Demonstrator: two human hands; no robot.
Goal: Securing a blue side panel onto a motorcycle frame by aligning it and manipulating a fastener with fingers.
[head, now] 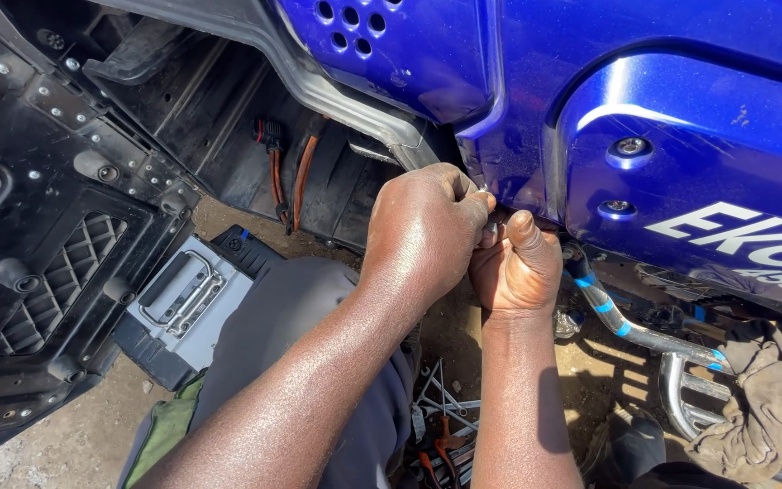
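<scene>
Where the blue side panel [681,136] of the scooter meets the black underbody [56,226], both hands close together on one small metal part [491,231] at the panel's lower edge, seen from the head camera. Coming in from the near left, the left hand [423,231] has its fingertips pinched on that part, which lies at the far right tip of the hand. From directly below, the right hand [513,267] clamps the same spot, thumb pointing up and away. Neither hand is nearer; they touch. What the part is, and its long axis, cannot be told. A grey battery case [187,299] lies to the near left, loose hand tools [445,426] on the ground between the forearms, a rag [771,398] at right.
</scene>
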